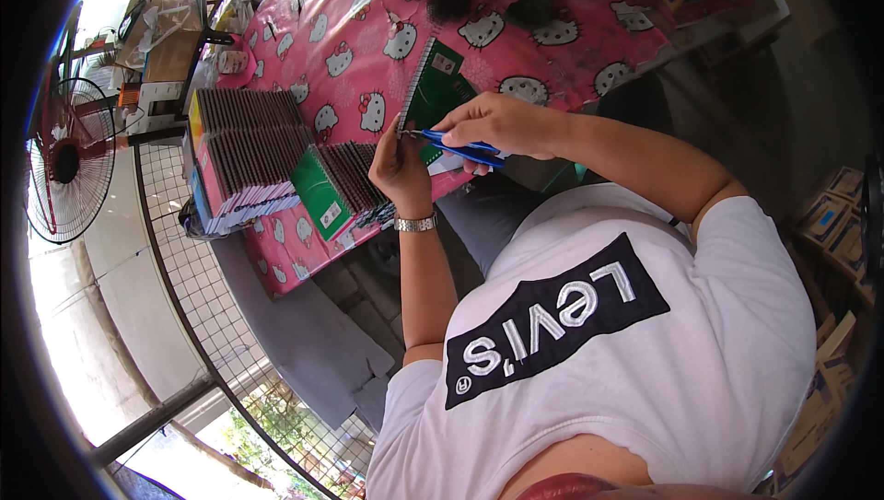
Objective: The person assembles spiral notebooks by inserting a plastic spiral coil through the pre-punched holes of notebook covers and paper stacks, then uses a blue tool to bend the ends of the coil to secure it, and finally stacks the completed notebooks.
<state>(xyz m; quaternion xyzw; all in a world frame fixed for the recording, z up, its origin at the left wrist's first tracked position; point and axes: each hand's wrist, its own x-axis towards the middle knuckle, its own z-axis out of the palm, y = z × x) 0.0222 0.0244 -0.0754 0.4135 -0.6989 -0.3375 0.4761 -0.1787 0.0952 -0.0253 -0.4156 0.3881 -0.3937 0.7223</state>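
Observation:
A green spiral-bound notebook (440, 86) lies tilted on a table covered with a pink cartoon-cat cloth (350, 30). My left hand (401, 170), with a metal watch on its wrist, grips the notebook's lower corner at the wire spine. Blue-handled pliers (460, 146) are in my right hand (498, 122), their tip touching the spine's end right by my left fingers. The jaws themselves are too small to make out.
Stacks of spiral notebooks (244, 155) and a shorter row with a green cover (339, 189) sit at the table's left edge. A standing fan (69, 161) and wire mesh fencing (198, 261) are on the left. Cardboard boxes (833, 224) are stacked at the right.

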